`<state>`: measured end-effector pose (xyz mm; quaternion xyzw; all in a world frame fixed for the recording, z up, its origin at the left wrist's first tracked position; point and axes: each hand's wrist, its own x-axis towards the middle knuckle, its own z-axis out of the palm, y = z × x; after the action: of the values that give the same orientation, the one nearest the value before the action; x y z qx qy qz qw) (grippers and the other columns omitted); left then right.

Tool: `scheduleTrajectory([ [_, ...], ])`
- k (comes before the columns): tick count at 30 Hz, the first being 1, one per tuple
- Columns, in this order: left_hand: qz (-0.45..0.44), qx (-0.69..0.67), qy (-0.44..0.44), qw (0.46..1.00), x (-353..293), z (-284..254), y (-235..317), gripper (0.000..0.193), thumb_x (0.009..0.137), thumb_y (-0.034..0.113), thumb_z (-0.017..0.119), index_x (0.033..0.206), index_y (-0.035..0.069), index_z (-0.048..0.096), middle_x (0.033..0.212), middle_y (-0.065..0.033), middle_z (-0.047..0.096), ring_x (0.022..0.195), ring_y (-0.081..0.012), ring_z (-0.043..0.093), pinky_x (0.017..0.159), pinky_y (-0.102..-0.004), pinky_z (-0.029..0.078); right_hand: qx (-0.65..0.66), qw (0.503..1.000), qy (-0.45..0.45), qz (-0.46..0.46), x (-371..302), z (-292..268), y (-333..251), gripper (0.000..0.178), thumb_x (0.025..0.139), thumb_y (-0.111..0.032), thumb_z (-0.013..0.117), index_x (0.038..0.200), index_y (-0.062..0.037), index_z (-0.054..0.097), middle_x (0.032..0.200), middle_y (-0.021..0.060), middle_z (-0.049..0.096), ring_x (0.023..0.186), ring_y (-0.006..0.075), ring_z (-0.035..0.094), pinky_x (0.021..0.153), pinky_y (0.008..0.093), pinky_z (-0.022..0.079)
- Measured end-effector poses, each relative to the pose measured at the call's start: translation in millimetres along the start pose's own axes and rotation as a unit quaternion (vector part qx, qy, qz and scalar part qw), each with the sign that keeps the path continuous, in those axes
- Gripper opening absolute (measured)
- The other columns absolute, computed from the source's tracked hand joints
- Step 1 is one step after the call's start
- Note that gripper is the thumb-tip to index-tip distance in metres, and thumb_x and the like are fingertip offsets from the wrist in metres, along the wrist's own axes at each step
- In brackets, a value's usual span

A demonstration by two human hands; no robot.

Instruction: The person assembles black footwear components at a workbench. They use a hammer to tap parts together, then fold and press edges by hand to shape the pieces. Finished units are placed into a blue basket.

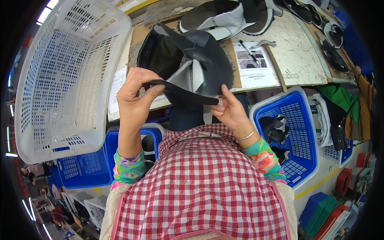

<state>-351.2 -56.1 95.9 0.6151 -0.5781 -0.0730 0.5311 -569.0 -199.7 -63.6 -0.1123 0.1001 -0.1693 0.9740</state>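
Observation:
A black shoe upper (214, 60) with a whitish lining is stretched between my two hands, above the front edge of the table. My left hand (134, 90) pinches its near edge between thumb and fingers at the left. At the right end of that same edge, my right hand (232, 112) grips the upper with the thumb on top. The near edge bows slightly toward me, and the pale inner lining shows behind it. Beyond the upper lie a white-and-black sandal (214, 21) and a second shoe (260, 16).
A large white basket (72, 136) stands at the left, with a blue crate (86, 170) below it. Right of my hands are a printed sheet (252, 66), a pen (249, 52) and a hammer (276, 66). A blue basket (304, 148) holds black pieces at the right.

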Motion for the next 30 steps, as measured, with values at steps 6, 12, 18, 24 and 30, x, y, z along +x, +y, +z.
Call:
scheduleTrajectory([
  [6, -0.005, 0.01, -0.018, 1.0, -4, -2, -18, 0.021, 0.076, -0.009, 0.079, 0.092, 0.003, 0.072, 0.092, -0.0053, 0.066, 0.087, -0.0159, 0.06, 0.07, -0.0275, 0.047, -0.262, 0.963, -0.031, 0.06, 8, 21, -3, 0.061, 0.11, -0.047, 0.046, 0.119, 0.0099, 0.067, 0.094, 0.0184, 0.076, 0.056, 0.0088, 0.049, 0.051, 0.0208, 0.036],
  [12, -0.006, 0.007, 0.016, 1.0, -11, -23, -27, 0.031, 0.069, -0.017, 0.077, 0.093, 0.0, 0.069, 0.099, -0.0069, 0.058, 0.095, -0.0165, 0.057, 0.082, -0.0274, 0.046, -0.024, 0.994, -0.022, -0.107, 23, 16, -26, 0.04, 0.106, -0.029, 0.046, 0.12, -0.001, 0.07, 0.114, 0.0121, 0.076, 0.093, 0.0171, 0.069, 0.08, 0.03, 0.054],
  [18, -0.034, -0.034, 0.02, 0.999, -20, -19, -32, 0.032, 0.066, -0.018, 0.076, 0.092, 0.0, 0.069, 0.098, -0.0065, 0.059, 0.094, -0.0176, 0.058, 0.082, -0.03, 0.047, -0.239, 0.968, -0.019, 0.079, 20, 8, 14, 0.046, 0.108, -0.04, 0.052, 0.13, -0.0022, 0.067, 0.124, 0.0122, 0.072, 0.097, 0.0122, 0.063, 0.083, 0.0269, 0.052],
  [24, 0.021, 0.064, -0.013, 0.998, -24, -10, -23, 0.032, 0.063, -0.015, 0.075, 0.088, 0.002, 0.07, 0.094, -0.0064, 0.06, 0.092, -0.0201, 0.059, 0.079, -0.0309, 0.047, 0.008, 0.998, -0.062, -0.029, 24, 21, 17, 0.046, 0.11, -0.041, 0.051, 0.133, -0.0031, 0.062, 0.124, 0.0092, 0.068, 0.087, 0.0103, 0.057, 0.07, 0.024, 0.049],
  [30, 0.028, 0.103, -0.084, 0.991, -25, 0, -22, 0.03, 0.062, -0.014, 0.076, 0.087, 0.002, 0.07, 0.091, -0.0068, 0.061, 0.09, -0.0226, 0.06, 0.077, -0.0322, 0.048, -0.225, 0.968, -0.068, 0.086, 24, 30, -3, 0.052, 0.11, -0.042, 0.048, 0.115, 0.0054, 0.068, 0.081, 0.0088, 0.071, 0.051, 0.0048, 0.04, 0.046, 0.0193, 0.03],
])
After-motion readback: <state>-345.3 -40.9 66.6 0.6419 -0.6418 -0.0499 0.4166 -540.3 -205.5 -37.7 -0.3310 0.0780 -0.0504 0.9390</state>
